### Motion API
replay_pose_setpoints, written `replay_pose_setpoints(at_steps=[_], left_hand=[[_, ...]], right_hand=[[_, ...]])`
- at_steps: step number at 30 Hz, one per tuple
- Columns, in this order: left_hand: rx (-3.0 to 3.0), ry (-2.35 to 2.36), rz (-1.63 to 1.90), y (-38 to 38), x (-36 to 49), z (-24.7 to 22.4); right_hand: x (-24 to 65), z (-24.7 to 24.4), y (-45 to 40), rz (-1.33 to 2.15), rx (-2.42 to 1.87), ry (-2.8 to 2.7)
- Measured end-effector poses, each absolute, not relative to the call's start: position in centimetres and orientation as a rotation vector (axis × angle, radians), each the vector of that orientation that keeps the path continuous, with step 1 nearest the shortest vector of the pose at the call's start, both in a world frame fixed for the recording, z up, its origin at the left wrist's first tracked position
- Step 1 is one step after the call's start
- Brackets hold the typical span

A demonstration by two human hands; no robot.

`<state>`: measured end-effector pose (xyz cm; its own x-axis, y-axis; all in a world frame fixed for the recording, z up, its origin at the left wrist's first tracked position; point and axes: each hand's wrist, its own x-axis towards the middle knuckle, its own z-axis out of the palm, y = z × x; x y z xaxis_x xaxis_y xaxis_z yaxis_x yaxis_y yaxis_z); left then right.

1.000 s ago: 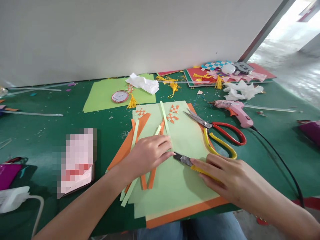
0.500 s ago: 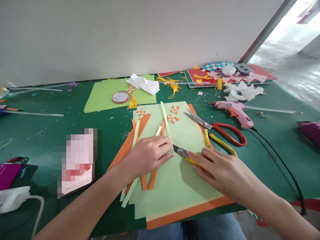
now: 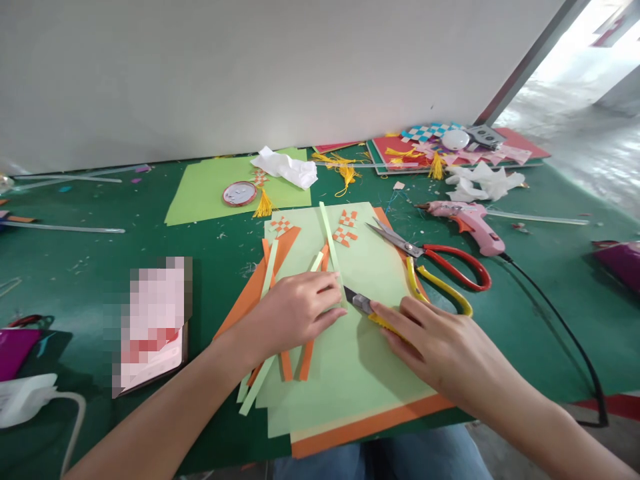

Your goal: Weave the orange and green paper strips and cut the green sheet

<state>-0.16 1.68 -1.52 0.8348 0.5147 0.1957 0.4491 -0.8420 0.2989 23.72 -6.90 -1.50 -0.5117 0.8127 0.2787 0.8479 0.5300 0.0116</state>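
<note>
My right hand (image 3: pixel 425 340) grips a yellow utility knife (image 3: pixel 364 305), its dark blade pointing up and left. The blade tip is close to the near end of a pale green paper strip (image 3: pixel 327 225). My left hand (image 3: pixel 300 310) has its fingers curled over that end of the strip, pinching it; the fingertips partly hide it. Beneath both hands lie pale green paper sheets (image 3: pixel 360 373) on top of orange paper (image 3: pixel 370 427). Loose orange strips (image 3: pixel 307 360) and green strips (image 3: pixel 257 387) run under my left hand. Small orange-and-white woven pieces (image 3: pixel 345 235) rest on the sheet's far part.
Scissors (image 3: pixel 413 250) with red and yellow handles lie right of the knife. Beyond them is a pink glue gun (image 3: pixel 470 220) with a black cord. A phone (image 3: pixel 155 327) is at left. Yellow tassels (image 3: pixel 347 177), crumpled tissue (image 3: pixel 285 167) and a round tin (image 3: pixel 240 193) sit farther back.
The whole view has shifted very slightly. Both hands, the knife and the strip keep nearly the same positions.
</note>
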Motion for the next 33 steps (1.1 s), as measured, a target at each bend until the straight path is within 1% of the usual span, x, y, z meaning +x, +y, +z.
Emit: replay_pose_setpoints(at_steps=[20, 33], left_hand=[[2.791, 0.727, 0.386, 1.7, -0.1, -1.5], [2.952, 0.651, 0.507, 1.3, 0.0, -1.5]], right_hand=[[23.1, -1.3, -5.5, -0.283, -1.501, -2.502], [23.1, -1.4, -5.1, -0.276, -1.476, -2.495]])
